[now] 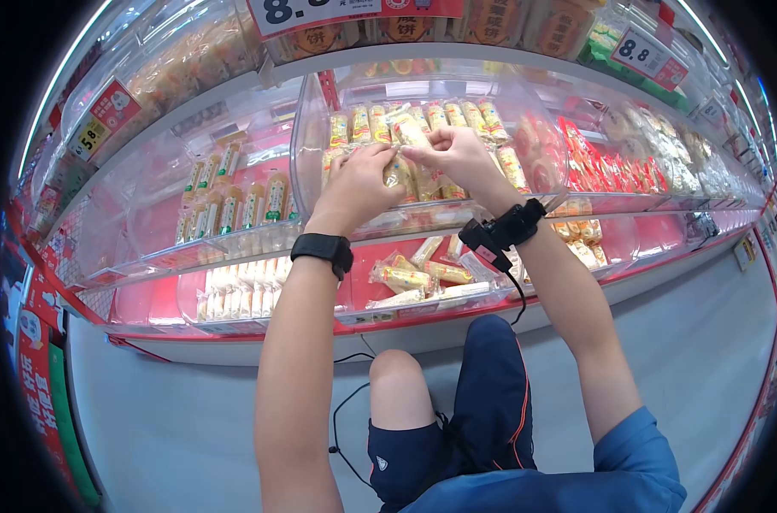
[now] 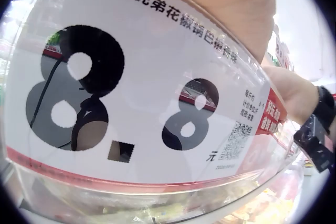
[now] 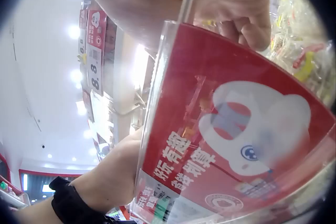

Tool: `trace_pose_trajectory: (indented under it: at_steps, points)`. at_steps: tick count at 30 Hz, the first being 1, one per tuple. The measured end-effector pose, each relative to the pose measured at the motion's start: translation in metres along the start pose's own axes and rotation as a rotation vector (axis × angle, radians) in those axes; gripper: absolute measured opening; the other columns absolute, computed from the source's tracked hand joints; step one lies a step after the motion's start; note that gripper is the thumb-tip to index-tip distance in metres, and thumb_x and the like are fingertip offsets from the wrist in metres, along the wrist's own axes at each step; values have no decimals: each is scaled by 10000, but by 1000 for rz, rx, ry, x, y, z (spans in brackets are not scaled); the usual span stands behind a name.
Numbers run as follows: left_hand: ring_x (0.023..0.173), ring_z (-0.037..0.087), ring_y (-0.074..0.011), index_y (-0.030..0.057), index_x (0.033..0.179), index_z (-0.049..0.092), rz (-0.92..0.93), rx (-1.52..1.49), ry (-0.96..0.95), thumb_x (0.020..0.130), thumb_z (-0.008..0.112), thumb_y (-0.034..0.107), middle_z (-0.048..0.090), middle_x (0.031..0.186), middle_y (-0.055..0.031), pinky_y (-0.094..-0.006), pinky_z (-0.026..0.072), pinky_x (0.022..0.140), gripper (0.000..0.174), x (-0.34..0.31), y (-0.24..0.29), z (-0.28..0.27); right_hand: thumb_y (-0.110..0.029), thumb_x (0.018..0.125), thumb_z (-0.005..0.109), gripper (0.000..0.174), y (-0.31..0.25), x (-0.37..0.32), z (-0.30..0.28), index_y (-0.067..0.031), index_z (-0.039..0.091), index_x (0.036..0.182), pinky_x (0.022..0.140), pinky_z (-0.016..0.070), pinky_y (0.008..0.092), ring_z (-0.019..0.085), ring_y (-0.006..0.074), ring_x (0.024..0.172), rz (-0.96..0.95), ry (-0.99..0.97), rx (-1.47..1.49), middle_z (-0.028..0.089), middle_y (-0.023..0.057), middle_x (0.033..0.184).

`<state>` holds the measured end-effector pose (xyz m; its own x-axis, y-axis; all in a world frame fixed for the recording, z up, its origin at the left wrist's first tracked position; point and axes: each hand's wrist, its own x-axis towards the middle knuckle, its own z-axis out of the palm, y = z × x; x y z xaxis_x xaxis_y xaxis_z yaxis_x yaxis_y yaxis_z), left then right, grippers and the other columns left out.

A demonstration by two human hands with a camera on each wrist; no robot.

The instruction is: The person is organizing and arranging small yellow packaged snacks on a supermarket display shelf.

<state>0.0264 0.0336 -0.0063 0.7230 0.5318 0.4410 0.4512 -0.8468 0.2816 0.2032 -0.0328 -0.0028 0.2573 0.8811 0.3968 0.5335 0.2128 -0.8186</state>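
In the head view, both hands are inside a clear bin [image 1: 301, 162] of snack rolls in see-through wrappers with yellow and red print. My right hand [image 1: 467, 160] pinches one wrapped snack roll [image 1: 409, 130] between thumb and fingers, tilted above the others. Just left of it, my left hand [image 1: 359, 184] curls its fingers and thumb about another wrapped snack roll [image 1: 397, 173], low among the rows. A price card [image 2: 142, 103] fills most of the left wrist view and hides that hand's fingertips. In the right wrist view, a red card [image 3: 220, 129] covers much of the bin; the curled right fingers [image 3: 254, 35] show above it.
Left of the bin stand green-labelled rolls [image 1: 230, 205]; red-wrapped snacks [image 1: 606, 162] lie to its right. Below, a lower tray holds loose wrapped rolls [image 1: 427, 274]. An upper shelf with price cards [image 1: 649, 56] overhangs. A cable [image 1: 335, 427] hangs beside the knee.
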Motion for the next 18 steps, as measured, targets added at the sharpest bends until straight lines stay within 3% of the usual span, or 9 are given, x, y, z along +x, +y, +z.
trace_pose_trajectory:
  at_steps: [2, 5, 6, 9, 14, 17, 18]
  points:
    - [1202, 468, -240, 26, 1221, 535, -31, -32, -28, 708, 607, 302, 513, 1291, -114, -406, 274, 1029, 587, -3, 1, -1, -298, 766, 747, 399, 3, -3, 0, 17, 594, 956, 571, 433, 208, 551, 50, 643, -60, 53, 40, 602, 17, 755]
    - [1197, 471, -232, 37, 1217, 542, -34, -59, -10, 698, 611, 312, 523, 1279, -102, -405, 256, 1034, 592, -1, -1, 2, -271, 784, 731, 391, -9, -10, -7, 2, 594, 1029, 567, 412, 198, 549, 45, 673, -7, -38, 287, 600, 10, 787]
    - [1195, 471, -231, 38, 1212, 547, -31, -39, 10, 694, 612, 315, 527, 1274, -100, -403, 253, 1035, 591, -2, -1, 4, -264, 772, 741, 408, -15, -14, -8, 24, 585, 1015, 521, 434, 202, 571, 64, 654, 32, -22, 364, 612, 53, 741]
    - [1195, 470, -226, 42, 1203, 557, -28, -24, 37, 686, 613, 321, 530, 1269, -97, -396, 244, 1036, 590, -1, -2, 5, -256, 792, 725, 409, -13, -15, -13, -9, 576, 1082, 534, 388, 188, 529, 38, 623, 22, -60, 425, 594, -5, 774]
    - [1167, 476, -204, 44, 1148, 586, 3, 12, 81, 682, 609, 309, 555, 1208, -86, -409, 273, 1013, 536, -2, 0, 3, -193, 760, 741, 402, -14, -11, -20, 4, 548, 1052, 529, 399, 188, 533, 53, 618, 31, 132, 360, 589, 24, 736]
    - [1140, 488, -203, 47, 1116, 595, 0, 26, 86, 675, 612, 308, 567, 1165, -77, -409, 279, 1007, 513, -4, 0, 4, -198, 712, 781, 504, -14, -8, -39, 22, 516, 1080, 555, 439, 200, 571, 79, 678, -42, 240, 277, 617, 67, 836]
    - [1132, 491, -204, 48, 1106, 598, -2, 20, 89, 672, 616, 306, 569, 1153, -75, -411, 283, 1004, 505, -3, 0, 5, -180, 718, 775, 532, -12, -6, -45, 24, 481, 1111, 558, 437, 199, 573, 78, 698, -76, 243, 375, 623, 74, 869]
